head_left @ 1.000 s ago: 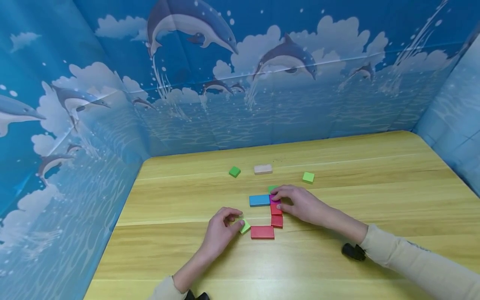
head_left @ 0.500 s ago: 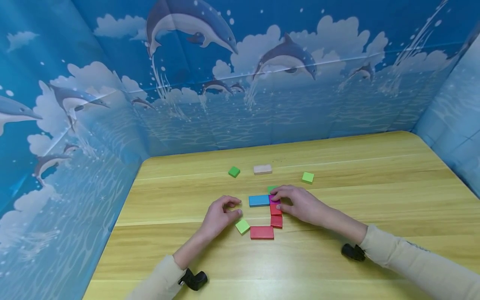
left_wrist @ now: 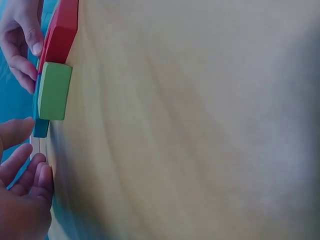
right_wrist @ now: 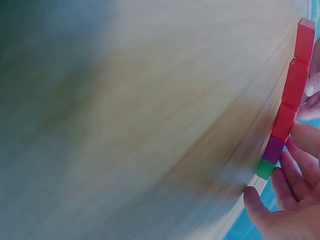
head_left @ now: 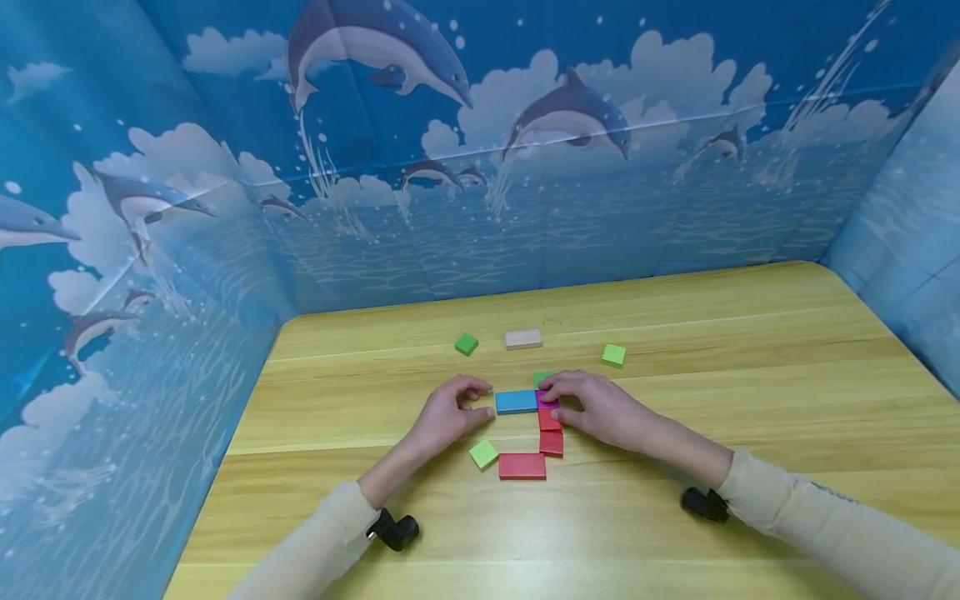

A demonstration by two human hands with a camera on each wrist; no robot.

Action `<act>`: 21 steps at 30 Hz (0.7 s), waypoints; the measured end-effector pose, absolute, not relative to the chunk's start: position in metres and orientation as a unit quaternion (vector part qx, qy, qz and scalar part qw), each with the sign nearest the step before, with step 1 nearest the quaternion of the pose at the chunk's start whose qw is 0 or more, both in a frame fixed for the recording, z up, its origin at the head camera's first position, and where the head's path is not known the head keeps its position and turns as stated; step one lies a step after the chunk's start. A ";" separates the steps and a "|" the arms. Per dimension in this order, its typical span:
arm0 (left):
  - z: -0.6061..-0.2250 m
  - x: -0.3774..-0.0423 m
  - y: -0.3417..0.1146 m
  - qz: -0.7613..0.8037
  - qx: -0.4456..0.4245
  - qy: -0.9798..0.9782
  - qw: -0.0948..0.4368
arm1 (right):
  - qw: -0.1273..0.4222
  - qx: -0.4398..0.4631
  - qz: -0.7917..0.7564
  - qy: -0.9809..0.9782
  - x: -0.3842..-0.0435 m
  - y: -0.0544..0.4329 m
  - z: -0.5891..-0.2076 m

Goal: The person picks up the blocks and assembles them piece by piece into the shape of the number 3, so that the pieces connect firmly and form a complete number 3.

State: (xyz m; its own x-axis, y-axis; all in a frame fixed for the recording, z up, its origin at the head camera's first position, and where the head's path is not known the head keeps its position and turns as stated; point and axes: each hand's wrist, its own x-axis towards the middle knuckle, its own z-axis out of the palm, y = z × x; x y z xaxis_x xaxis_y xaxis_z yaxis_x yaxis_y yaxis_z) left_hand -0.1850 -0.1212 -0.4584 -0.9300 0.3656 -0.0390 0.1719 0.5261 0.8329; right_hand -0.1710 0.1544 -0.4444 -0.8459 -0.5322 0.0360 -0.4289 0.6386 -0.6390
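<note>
My left hand [head_left: 446, 417] hovers by the left end of a blue block [head_left: 515, 402], thumb and fingers parted with nothing between them. A light green block [head_left: 483, 454] lies just below that hand; the left wrist view also shows this light green block [left_wrist: 55, 92] close by. My right hand [head_left: 603, 408] pinches a purple block [head_left: 546, 400] at the blue block's right end. In the right wrist view its thumb lies beside the purple block [right_wrist: 274, 149]. A green block [head_left: 543, 379] touches the purple one from behind. Two red squares [head_left: 551, 443] run down toward a longer red block [head_left: 522, 467].
Farther back on the wooden table [head_left: 712, 333] lie a green block [head_left: 467, 344], a pale pinkish block [head_left: 523, 339] and another light green block [head_left: 613, 356]. A dolphin-print curtain [head_left: 480, 208] stands along the back and sides.
My left hand has let go of the light green block, leaving it beside the long red block, and moved up and right to the blue block's left end. My right hand has stayed put.
</note>
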 end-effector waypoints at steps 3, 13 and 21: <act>-0.456 -0.187 -0.118 0.462 0.162 0.866 0.107 | 0.080 -0.265 -0.334 0.901 -0.171 0.154 -0.444; -0.455 -0.189 -0.109 0.461 0.189 0.860 0.111 | 0.071 -0.283 -0.345 0.892 -0.170 0.156 -0.444; -0.456 -0.188 -0.106 0.453 0.187 0.864 0.113 | 0.063 -0.287 -0.335 0.895 -0.169 0.154 -0.443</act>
